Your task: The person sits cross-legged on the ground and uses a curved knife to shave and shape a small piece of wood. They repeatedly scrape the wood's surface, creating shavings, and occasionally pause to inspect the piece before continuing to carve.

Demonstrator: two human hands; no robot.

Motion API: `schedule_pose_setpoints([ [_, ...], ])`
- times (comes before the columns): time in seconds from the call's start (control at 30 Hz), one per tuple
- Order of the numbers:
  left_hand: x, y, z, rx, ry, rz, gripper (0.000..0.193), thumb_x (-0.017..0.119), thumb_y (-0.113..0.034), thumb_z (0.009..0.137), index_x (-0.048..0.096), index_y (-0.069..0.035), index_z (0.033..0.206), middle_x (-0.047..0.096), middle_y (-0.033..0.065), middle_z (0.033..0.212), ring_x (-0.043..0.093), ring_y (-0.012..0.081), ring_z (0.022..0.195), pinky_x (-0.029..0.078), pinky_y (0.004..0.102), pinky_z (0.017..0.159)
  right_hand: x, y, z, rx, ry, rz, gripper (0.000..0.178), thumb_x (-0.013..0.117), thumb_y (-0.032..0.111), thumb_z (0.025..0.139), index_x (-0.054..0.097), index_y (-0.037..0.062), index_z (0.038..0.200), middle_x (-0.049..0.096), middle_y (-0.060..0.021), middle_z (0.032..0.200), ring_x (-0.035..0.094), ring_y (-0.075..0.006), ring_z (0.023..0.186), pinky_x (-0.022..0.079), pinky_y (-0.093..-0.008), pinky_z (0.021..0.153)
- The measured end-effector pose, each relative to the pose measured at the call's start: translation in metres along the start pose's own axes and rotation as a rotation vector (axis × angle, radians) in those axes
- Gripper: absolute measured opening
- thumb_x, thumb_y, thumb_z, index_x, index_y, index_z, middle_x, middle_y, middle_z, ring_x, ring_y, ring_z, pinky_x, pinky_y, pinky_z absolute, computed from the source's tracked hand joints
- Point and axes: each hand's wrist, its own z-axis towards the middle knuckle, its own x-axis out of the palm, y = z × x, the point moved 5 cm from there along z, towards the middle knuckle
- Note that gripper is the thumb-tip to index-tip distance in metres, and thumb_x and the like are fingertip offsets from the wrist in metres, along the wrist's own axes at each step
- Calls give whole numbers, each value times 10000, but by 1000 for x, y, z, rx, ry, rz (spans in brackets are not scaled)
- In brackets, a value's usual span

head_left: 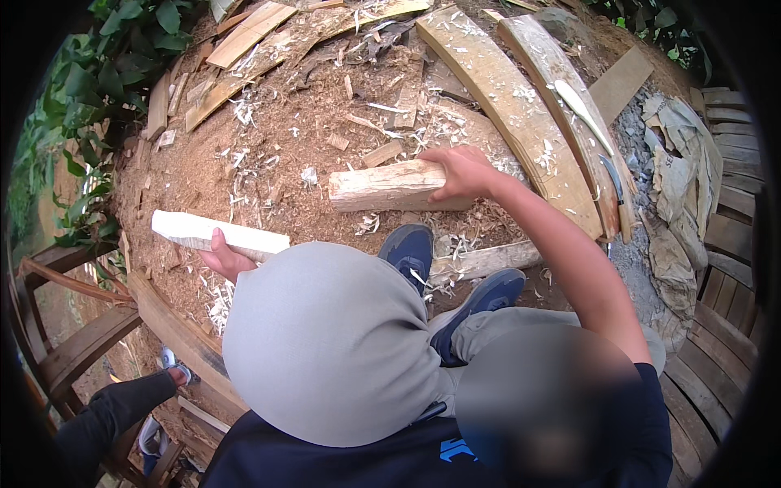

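- Two hands of one person are in view.
- The left hand [225,259], left of the middle, is closed around one pale, smooth piece of wood [244,237], its thumb on top.
- The right hand [465,171], near the middle, grips the right end of one rough wood block [382,189], with its thumb on the near side.
- That block lies in the middle of the frame, just above two blue shoes [490,294].
- Two long planks [511,112] lean out across the upper right.
- One white carved stick [579,109] lies on the right-hand plank.
- One curved blade with a wooden handle [624,221] is below the stick.
- One crumpled sack [677,175] is at the right.
- Wood chips [309,175], too many to count, cover the ground.
- Another person's leg [122,412] is at the lower left.
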Motion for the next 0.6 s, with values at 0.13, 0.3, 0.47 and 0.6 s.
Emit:
schedule_pose_setpoints([
  [0.13,9,4,-14,-54,16,12,661,594,-292,893,361,31,1421,509,179,1255,523,245,1108,443,399,956,28,34,16,-48,-133,-24,745,822,401,664,581,154,1325,716,-144,1074,687,-312,998,533,-429,847],
  [0.3,-2,27,2,2,123,-18,649,581,-285,912,349,33,1428,500,172,1272,510,245,1129,406,405,998,35,77,70,-148,-273,-38,687,809,395,706,567,154,1302,700,-102,1098,699,-298,932,557,-419,774],
  [0.47,4,14,-7,-77,37,6,695,582,-324,911,322,20,1455,491,181,1294,507,261,1152,415,424,991,-3,102,144,-27,-318,-73,640,771,421,784,532,118,1294,659,-100,1163,692,-274,922,562,-392,786],
  [0.6,4,-21,-15,-44,-11,77,738,576,-377,910,286,1,1474,471,172,1309,504,258,1157,422,432,987,-58,68,202,123,-370,-196,548,747,340,860,507,103,1292,654,-96,1127,662,-224,1013,562,-367,865],
])
